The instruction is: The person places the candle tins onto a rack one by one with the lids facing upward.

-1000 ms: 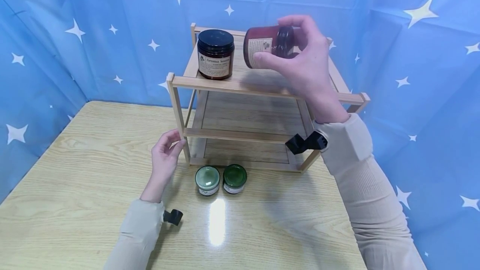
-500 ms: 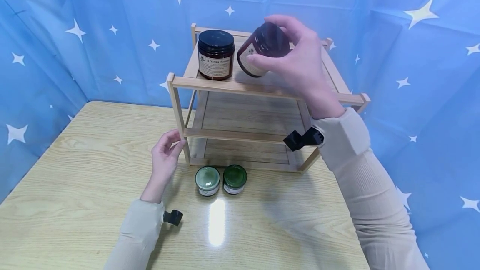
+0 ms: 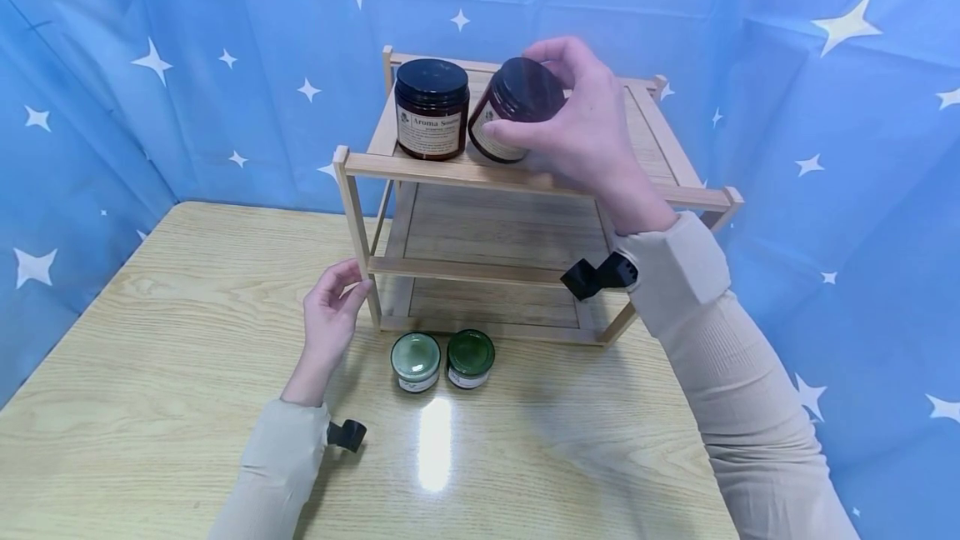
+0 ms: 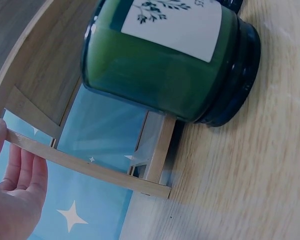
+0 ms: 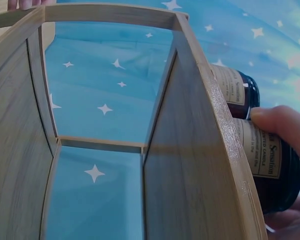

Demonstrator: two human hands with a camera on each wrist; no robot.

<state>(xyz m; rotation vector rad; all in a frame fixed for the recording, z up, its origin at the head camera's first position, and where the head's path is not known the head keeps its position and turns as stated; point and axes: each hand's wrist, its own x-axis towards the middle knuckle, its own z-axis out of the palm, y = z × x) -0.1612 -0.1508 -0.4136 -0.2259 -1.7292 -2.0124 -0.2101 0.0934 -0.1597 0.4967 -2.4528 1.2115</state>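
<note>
A wooden shelf rack [image 3: 465, 271] stands on the table. My right hand [image 3: 588, 127] grips a dark brown candle jar [image 3: 517, 98] with a black lid, tilted a little, low over the top shelf. Thumb and fingers span its sides. Directly left of it a matching candle jar [image 3: 431, 111] stands upright on that shelf; the right wrist view shows the held jar's label [image 5: 262, 150] close beside the other jar [image 5: 237, 90]. My left hand [image 3: 330, 315] pinches the rack's front left post, thumb on one side and fingers on the other in the left wrist view.
A light green jar [image 3: 416, 359] and a dark green jar [image 3: 470, 359] sit on the table [image 3: 187, 340] before the rack. One green jar [image 4: 160, 60] looms large in the left wrist view. A blue star-patterned curtain [image 3: 255, 48] hangs behind.
My right hand has moved left and lowered the brown candle jar, turning it from lying sideways to nearly upright beside the other jar. My left hand has stayed on the post.
</note>
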